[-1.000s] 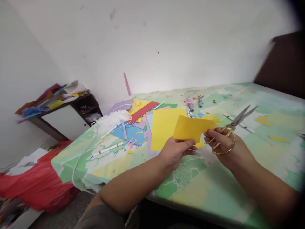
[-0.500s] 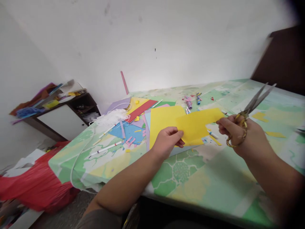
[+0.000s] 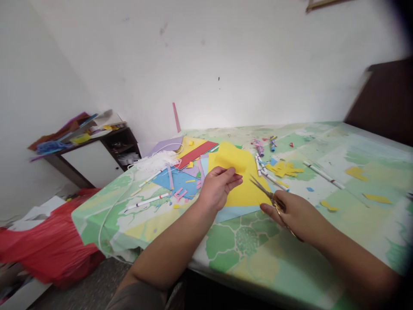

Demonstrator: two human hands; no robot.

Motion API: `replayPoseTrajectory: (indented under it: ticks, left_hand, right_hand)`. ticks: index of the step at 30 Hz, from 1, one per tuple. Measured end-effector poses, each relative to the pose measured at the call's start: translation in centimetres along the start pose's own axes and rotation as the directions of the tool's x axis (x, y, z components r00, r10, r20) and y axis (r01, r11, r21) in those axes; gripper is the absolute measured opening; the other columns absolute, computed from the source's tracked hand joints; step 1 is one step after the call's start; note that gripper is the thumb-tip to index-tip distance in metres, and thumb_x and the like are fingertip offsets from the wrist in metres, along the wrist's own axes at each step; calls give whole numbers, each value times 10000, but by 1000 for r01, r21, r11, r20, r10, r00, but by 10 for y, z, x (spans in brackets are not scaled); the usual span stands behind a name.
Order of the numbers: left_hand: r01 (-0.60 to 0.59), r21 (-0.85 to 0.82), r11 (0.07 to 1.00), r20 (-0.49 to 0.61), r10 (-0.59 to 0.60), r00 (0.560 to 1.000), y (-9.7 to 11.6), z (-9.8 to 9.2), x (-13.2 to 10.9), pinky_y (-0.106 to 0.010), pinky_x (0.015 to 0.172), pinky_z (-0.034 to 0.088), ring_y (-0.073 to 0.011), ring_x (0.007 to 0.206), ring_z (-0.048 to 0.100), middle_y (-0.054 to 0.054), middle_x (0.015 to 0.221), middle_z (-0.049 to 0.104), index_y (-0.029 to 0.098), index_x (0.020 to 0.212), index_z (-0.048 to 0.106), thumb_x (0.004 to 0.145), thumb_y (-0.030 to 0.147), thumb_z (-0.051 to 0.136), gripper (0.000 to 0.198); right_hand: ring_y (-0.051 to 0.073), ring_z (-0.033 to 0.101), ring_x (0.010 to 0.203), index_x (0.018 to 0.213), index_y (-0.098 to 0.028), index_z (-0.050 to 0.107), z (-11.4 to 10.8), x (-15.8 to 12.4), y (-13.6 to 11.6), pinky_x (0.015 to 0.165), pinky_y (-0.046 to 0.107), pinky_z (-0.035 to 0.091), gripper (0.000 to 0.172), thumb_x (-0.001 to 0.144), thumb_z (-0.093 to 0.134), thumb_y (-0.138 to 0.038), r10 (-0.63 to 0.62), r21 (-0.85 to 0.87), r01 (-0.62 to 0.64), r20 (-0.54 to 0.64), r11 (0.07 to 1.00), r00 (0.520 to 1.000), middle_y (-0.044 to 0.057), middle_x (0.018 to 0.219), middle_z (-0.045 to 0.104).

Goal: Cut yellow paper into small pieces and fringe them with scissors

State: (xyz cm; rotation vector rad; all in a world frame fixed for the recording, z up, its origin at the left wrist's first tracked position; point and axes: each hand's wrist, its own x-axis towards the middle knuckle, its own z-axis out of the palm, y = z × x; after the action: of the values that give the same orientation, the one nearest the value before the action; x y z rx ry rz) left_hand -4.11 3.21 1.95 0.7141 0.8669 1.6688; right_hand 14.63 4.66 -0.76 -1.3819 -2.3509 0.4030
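My left hand (image 3: 221,185) pinches a yellow piece of paper (image 3: 230,154) between thumb and fingers, its top edge tilted up and away. Beneath it lies a larger yellow sheet (image 3: 241,196), with light blue paper (image 3: 237,213) showing under its near edge. In my right hand (image 3: 295,215) is a pair of gold-handled scissors (image 3: 262,187). Their blades point up and to the left, over the right side of the yellow sheet and apart from the held piece. A tiny yellow bit shows by my right fingertips.
Yellow scraps (image 3: 284,169), white markers (image 3: 324,175) and small wrapped rolls (image 3: 259,147) lie to the right on the patterned tablecloth (image 3: 245,269). Leftward are white cord (image 3: 155,161), a red strip (image 3: 196,155) and blue paper (image 3: 176,181). A red bag (image 3: 61,241) stands beside the table.
My right hand has let go of the paper's right end and moved down and left. The scissors have swung from pointing up-right to up-left. The held piece has turned in my left hand.
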Motion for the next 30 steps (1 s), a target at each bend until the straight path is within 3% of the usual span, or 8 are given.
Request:
replayPoseTrajectory:
  ticks: [5, 12, 17, 30]
  left_hand:
    - [-33, 88, 996, 76, 26, 997, 0, 1, -3, -273, 659, 509, -95, 556, 594, 21, 549, 581, 124, 618, 546, 583, 214, 733, 210]
    - [-117, 415, 902, 177, 47, 983, -7, -1, -8, -261, 654, 461, -104, 597, 584, -1, 605, 630, 137, 677, 629, 650, 190, 647, 63]
    - [-155, 436, 887, 226, 60, 972, -12, -4, -7, -276, 687, 458, -119, 649, 592, -6, 657, 646, 146, 706, 638, 662, 218, 642, 85]
    - [-181, 384, 905, 207, 107, 973, -14, -4, -8, -267, 709, 468, -123, 674, 611, -7, 682, 666, 155, 684, 639, 631, 210, 686, 89]
  right_hand:
    - [142, 429, 530, 594, -225, 338, -3, -2, 0, 482, 263, 298, 419, 772, 381, -601, -16, 8, 16, 64, 1000, 998, -9, 562, 466]
    - [142, 412, 557, 622, -225, 329, -4, -6, -7, 506, 267, 301, 370, 770, 423, -551, -32, 51, 28, 77, 998, 997, -17, 591, 440]
    - [148, 408, 553, 612, -227, 324, -2, -6, -11, 503, 275, 286, 357, 765, 433, -531, -22, 39, 19, 87, 999, 996, -6, 586, 445]
    - [148, 399, 524, 605, -230, 337, 1, -10, -14, 481, 271, 267, 352, 745, 468, -526, 14, 39, -15, 27, 999, 1000, 2, 569, 468]
